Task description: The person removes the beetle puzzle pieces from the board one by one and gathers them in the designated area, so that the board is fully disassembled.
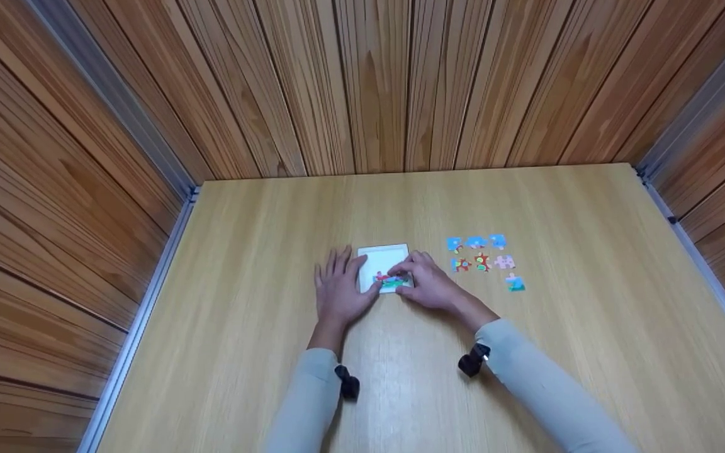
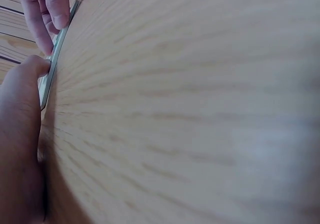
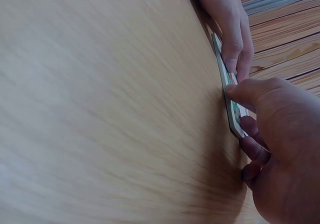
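A small white puzzle tray (image 1: pixel 382 247) lies on the table, with colourful assembled pieces (image 1: pixel 391 284) along its near side. My left hand (image 1: pixel 340 290) rests on the tray's left side, fingers spread, thumb at the near left corner. Over the right part of the tray, my right hand (image 1: pixel 430 284) bends its index finger and thumb around a puzzle piece, which the fingers mostly hide. In the right wrist view, the right thumb (image 3: pixel 239 89) sits at the tray's near edge while the other fingers curl by its side.
Right of the tray lie several loose puzzle pieces: blue ones (image 1: pixel 476 241) at the back, red and yellow ones (image 1: pixel 482 262) and a pink one (image 1: pixel 505 262) in the middle, a blue-green one (image 1: pixel 515 283) nearest. Wood-panelled walls (image 1: pixel 375 88) enclose the table (image 1: pixel 262 251).
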### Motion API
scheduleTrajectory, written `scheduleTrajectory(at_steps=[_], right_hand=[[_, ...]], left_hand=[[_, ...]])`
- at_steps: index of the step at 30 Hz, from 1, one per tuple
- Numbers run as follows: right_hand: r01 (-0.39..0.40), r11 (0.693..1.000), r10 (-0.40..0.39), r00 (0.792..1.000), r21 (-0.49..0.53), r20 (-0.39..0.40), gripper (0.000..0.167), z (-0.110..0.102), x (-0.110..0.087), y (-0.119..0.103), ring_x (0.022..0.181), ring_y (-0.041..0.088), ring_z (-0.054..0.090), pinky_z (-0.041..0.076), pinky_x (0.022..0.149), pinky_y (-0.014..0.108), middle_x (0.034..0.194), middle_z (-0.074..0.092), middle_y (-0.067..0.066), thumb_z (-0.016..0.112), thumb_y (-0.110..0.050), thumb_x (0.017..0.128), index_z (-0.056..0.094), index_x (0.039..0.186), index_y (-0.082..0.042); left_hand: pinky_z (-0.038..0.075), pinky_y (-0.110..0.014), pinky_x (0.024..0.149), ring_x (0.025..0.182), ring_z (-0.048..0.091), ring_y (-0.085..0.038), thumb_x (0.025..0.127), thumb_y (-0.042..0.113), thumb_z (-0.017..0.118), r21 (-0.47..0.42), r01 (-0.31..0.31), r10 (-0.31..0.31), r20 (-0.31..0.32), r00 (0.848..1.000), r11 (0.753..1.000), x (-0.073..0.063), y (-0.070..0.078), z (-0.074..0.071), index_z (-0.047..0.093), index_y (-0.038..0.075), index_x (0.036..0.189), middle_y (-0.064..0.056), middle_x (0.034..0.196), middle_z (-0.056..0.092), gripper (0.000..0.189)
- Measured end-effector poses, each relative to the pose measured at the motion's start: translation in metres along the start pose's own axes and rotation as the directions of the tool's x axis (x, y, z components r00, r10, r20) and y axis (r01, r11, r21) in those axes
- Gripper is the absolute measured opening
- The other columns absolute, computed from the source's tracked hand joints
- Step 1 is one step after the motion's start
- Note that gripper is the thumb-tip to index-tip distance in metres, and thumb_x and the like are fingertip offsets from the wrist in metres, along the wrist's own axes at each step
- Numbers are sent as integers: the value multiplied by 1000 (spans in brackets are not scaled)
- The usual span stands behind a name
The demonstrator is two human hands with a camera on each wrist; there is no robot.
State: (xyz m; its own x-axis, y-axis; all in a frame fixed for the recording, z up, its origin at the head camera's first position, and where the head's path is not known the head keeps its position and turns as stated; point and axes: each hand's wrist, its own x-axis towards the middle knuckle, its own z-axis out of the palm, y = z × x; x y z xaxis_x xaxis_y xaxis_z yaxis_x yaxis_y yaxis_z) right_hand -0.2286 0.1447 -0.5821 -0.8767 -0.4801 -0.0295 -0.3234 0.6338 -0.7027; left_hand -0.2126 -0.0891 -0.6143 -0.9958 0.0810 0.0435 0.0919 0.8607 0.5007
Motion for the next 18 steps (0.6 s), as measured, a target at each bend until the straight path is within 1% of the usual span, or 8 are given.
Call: scheduleTrajectory(at_steps=[3,7,11,15,18], right_hand=[[3,1000,-3,1000,0,-11,32,0,-2,-3,126,35,55,50,105,49,127,63,17,80,-14,102,76,133,-10],[34,999,-34,999,6,-39,29,1,-2,-3,120,33,55,49,101,45,121,65,16,82,-11,99,73,127,-10],[58,998,-58,998,7,-38,30,1,-1,-4,117,32,55,46,100,43,120,69,19,82,-9,98,73,127,-7],[40,999,-40,999,0,-28,31,-1,-1,-5,117,30,57,47,101,42,122,72,18,83,-10,100,74,129,-7],[25,1000,-25,999,-4,-21,31,-3,-1,-6,116,29,57,47,99,40,121,71,17,83,-12,100,75,129,-7]], left_hand=[[10,-75,142,177,22,-43,97,70,63,1,1,-1,-5,1000,1000,0,1,1,59,28,163,-9,186,36,79],[10,-74,142,177,23,-42,97,70,63,4,4,-4,-2,1000,1000,0,1,0,59,28,163,-8,186,37,79],[11,-75,142,177,24,-42,97,70,62,6,10,-10,-3,1000,1000,1,2,0,60,28,163,-8,186,37,78],[9,-74,142,178,22,-42,97,71,61,8,17,-17,8,1000,1000,1,3,-1,58,29,164,-8,187,35,79],[9,-75,142,178,22,-42,97,71,61,2,19,-19,10,1000,1000,0,3,-1,58,29,164,-8,187,35,79]])
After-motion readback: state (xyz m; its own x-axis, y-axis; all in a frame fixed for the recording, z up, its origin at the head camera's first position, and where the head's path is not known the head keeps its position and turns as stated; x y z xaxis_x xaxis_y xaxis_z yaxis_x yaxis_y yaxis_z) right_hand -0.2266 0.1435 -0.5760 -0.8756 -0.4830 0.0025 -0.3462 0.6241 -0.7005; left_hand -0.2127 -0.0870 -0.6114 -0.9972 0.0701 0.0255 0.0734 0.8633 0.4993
